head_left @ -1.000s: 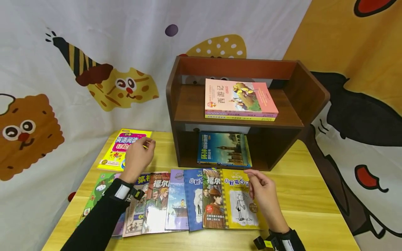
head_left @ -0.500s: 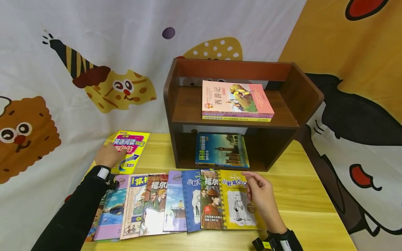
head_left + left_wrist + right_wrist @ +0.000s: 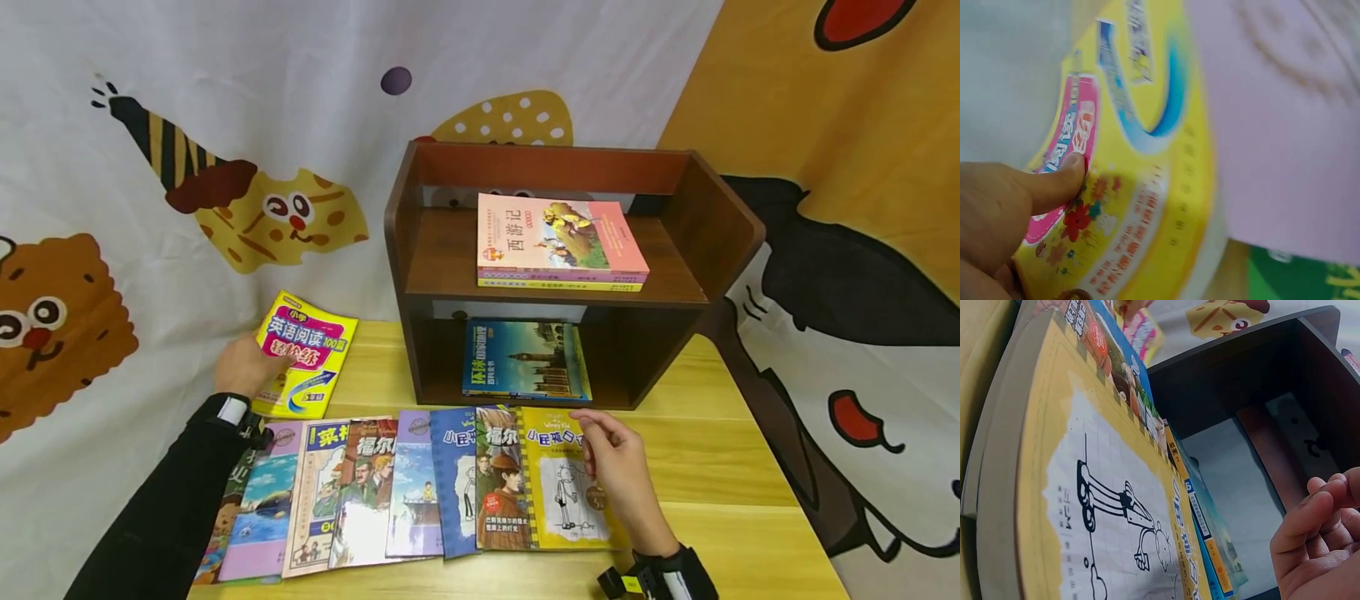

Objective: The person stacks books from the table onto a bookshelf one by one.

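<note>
My left hand [image 3: 247, 367] grips the left edge of a yellow English reading workbook [image 3: 311, 393], at the table's far left. In the left wrist view the thumb [image 3: 1060, 181] presses on the cover, which bends a little; the fingers beneath are mostly hidden. The workbook is tilted, its left side raised. My right hand [image 3: 618, 471] hovers by the right side of a yellow comic diary book [image 3: 573, 500], its fingers loosely curled around nothing. The right wrist view shows that diary book [image 3: 1116, 506] close up, with the hand [image 3: 1319, 550] beside it.
A row of overlapping books, including a purple one [image 3: 258, 517] and a blue one [image 3: 457, 500], lies along the table front [image 3: 727, 542]. Behind stands a brown two-tier bookshelf [image 3: 720, 242]. Its upper shelf holds a pink-topped stack [image 3: 555, 237]; below lie blue geography books [image 3: 525, 358].
My left hand moved left and down from above the yellow workbook, then took hold of its left edge. The workbook has since tilted up on that side. The right hand stays in place.
</note>
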Available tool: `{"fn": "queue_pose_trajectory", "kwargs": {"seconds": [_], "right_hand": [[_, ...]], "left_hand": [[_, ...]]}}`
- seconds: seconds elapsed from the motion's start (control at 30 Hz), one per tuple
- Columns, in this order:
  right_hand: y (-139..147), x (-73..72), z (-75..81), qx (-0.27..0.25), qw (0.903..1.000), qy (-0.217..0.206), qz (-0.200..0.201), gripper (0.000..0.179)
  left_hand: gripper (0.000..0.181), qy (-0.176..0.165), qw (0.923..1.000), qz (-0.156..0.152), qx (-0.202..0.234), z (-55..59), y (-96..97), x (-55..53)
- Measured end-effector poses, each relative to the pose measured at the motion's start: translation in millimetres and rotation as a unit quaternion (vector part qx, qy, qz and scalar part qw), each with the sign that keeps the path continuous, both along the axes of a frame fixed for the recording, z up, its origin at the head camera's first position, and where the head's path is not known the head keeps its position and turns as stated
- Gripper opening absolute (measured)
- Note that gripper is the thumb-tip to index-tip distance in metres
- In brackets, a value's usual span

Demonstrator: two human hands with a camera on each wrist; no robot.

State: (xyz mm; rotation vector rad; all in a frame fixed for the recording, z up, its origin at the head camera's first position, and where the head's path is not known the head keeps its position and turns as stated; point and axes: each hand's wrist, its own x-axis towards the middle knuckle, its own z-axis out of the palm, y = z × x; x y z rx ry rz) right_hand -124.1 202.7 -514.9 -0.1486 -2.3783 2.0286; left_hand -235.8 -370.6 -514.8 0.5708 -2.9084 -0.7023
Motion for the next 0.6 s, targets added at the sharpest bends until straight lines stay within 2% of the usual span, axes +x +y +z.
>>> {"fn": "queue_pose_trajectory", "kwargs": {"seconds": [0.2, 0.3, 0.37, 0.47, 0.53, 0.6], "right_hand": [[2, 1.0, -0.3, 0.002, 1.0, -0.002, 0.0, 0.034], [2, 1.4, -0.2, 0.003, 1.0, -0.001, 0.0, 0.035], [2, 1.2, -0.2, 0.003, 1.0, 0.001, -0.003, 0.035], [2, 1.4, -0.3, 0.005, 1.0, 0.003, -0.002, 0.034], [1, 1.7, -0.4, 0.006, 1.0, 0.001, -0.003, 0.033], [0, 2.1, -1.0, 0.007, 1.0, -0.001, 0.002, 0.033]], "left_hand": [[0.068, 0.032, 0.999, -0.014, 0.029, 18.8, 10.8, 0.5], [0.066, 0.074, 0.9958, -0.017, 0.05, 30.8, 20.4, 3.9], [0.065, 0.115, 0.9908, -0.012, 0.069, 39.0, 27.9, 6.8], [0.063, 0.196, 0.9741, 0.009, 0.113, 53.2, 38.6, 12.9], [0.059, 0.249, 0.9583, 0.019, 0.139, 64.2, 43.0, 18.2], [0.054, 0.287, 0.9398, 0.02, 0.185, 77.4, 46.4, 25.1]]}}
